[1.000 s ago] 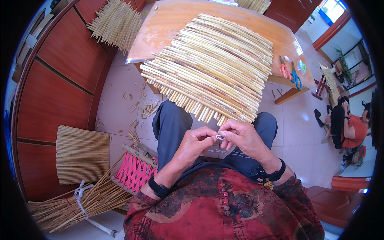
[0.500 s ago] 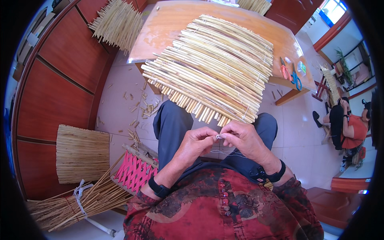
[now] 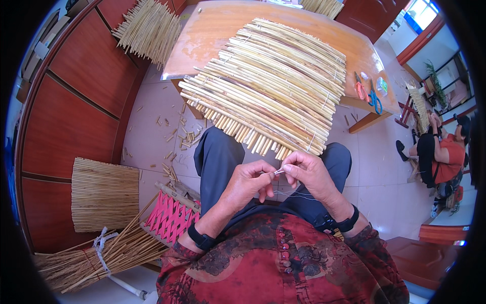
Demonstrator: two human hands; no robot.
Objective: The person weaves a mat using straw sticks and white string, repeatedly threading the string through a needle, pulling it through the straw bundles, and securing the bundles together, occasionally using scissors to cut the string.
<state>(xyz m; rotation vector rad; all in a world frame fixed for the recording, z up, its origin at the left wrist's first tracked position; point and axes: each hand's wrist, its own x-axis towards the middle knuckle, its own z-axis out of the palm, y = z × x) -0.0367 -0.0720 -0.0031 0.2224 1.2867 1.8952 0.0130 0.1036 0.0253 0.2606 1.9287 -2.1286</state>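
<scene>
My left hand and my right hand meet above my lap, each pinching a thin white thread between thumb and fingers. A loose length of the thread hangs in a curve below the hands. Just beyond my fingertips lies the near edge of a mat of pale reed stalks, tied across in rows with white thread. The mat rests on the table and slopes down over my knees. Neither hand touches it visibly.
On the wooden table lie red-handled pliers, blue-handled scissors and a small clear box. A bound stalk bundle and a pink-strapped folding stool are at left. Cut stalk pieces litter the floor. Another person sits at right.
The small loop of thread between my fingertips now looks like a short straight stretch. My right fingers have shifted slightly. The other person's hands have moved toward a reed mat.
</scene>
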